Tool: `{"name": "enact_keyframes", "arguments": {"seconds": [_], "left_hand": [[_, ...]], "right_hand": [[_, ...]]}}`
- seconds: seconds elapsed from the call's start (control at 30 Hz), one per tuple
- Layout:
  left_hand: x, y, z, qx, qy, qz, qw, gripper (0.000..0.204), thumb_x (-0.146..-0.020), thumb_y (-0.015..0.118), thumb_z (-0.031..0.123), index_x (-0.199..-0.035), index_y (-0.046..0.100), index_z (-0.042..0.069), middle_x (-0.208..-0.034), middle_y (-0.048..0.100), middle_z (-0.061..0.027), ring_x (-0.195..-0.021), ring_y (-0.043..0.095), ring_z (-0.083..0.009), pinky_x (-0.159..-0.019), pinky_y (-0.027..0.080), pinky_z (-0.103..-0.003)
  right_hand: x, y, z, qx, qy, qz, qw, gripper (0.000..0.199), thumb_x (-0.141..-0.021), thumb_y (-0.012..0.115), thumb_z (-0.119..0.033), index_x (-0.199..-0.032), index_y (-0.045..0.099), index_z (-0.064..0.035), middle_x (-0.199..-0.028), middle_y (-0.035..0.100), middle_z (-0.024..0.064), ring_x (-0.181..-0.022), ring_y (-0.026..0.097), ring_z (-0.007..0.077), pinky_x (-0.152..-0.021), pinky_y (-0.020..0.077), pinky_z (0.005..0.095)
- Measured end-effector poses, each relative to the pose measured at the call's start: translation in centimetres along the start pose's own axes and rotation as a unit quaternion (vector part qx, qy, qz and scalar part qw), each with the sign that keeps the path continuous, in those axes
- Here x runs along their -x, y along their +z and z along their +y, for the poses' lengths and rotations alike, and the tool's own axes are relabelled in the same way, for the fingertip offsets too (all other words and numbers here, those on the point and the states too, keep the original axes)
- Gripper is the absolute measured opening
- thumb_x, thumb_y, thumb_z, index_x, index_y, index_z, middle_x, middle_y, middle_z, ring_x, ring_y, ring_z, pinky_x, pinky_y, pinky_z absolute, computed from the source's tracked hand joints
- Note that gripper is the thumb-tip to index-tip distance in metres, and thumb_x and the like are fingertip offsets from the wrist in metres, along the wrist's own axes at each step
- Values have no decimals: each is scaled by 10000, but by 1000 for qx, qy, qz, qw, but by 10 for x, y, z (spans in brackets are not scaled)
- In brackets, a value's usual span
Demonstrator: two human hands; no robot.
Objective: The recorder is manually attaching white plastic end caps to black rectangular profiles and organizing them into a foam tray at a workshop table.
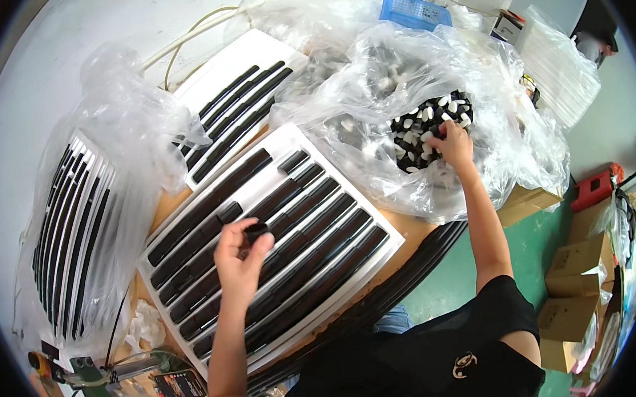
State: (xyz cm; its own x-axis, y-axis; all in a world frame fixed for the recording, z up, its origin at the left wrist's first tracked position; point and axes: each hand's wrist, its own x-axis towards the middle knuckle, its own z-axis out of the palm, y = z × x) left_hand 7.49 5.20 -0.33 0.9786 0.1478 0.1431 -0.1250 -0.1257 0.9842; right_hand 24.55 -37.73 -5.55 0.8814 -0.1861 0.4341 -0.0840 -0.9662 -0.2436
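Over the white tray [394,246], my left hand [239,265] is closed on a short black tube piece [256,232], gripped between thumb and fingers. Rows of similar glossy black tube pieces [312,224] lie end to end in the tray's grooves beneath it. To the right, my right hand [456,146] reaches into an opened clear plastic bag [359,149]. Its fingers are bent together at a heap of small black and white parts [417,130]; whatever is between the fingertips is too small to make out.
A second white tray [250,46] with black pieces lies behind, and a plastic-wrapped stack [73,242] stands at left. A blue basket [414,12] sits at the back. Near the lower left are a phone [180,385] and a green-framed device [97,394]. Cardboard boxes [574,270] stand on the right.
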Motion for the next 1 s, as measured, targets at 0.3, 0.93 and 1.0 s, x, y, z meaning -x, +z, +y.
{"name": "enact_keyframes", "arguments": {"seconds": [0.3, 0.93, 1.0], "left_hand": [[57, 38, 13, 141, -37, -144, 979, 366, -862, 581, 40, -1215, 489, 15, -745, 559, 2, -589, 477, -5, -518, 366, -131], [76, 37, 28, 8, 70, -98, 993, 372, -976, 391, 197, -1261, 474, -26, -1151, 592, -158, -854, 588, -148, -797, 438, -248], [76, 38, 26, 8, 82, -88, 993, 371, -975, 392, 194, -1256, 477, -34, -1152, 590, -162, -855, 585, -150, -799, 437, -248]], "right_hand": [[69, -81, -109, -592, 36, -142, 793, 157, -821, 654, -56, -769, 506, -55, -780, 578, -5, -771, 558, 75, -672, 444, 202], [148, -130, -204, -577, -156, -450, 663, 182, -926, 515, -160, -864, 531, 11, -881, 522, 64, -797, 489, 135, -722, 409, 271], [147, -129, -205, -560, -196, -432, 679, 180, -925, 513, -159, -869, 528, 11, -879, 519, 73, -799, 491, 155, -732, 408, 283]]}}
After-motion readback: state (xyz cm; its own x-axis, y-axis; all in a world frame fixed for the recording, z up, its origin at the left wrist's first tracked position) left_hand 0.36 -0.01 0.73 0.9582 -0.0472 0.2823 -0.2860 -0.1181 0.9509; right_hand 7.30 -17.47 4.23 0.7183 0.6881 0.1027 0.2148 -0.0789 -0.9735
